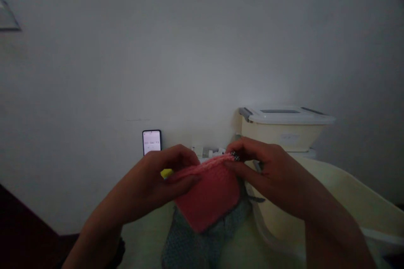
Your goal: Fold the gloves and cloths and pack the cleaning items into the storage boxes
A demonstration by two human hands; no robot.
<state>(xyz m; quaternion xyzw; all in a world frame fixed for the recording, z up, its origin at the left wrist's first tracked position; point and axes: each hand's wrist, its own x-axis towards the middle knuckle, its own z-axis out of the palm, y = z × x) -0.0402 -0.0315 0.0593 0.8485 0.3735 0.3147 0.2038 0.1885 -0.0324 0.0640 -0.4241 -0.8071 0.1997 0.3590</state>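
A pink cloth (208,201), folded over with a thick upper edge, hangs between my two hands. My left hand (167,172) pinches its left end between thumb and fingers. The right end of the upper edge is pinched by my right hand (252,159), where a small black-and-white checked patch (235,156) shows at the fingertips. Below and behind the pink cloth lies a grey-green textured fabric (202,239), partly covered by it. The picture is dim, so the exact kind of cloth cannot be made out.
A phone (152,141) showing a timer stands upright against the wall (189,50). At the right are a lidded cream storage box (277,134) and an open cream bin (334,180). Something yellow (166,173) and small white items (206,152) sit behind my hands on the pale tabletop (142,239).
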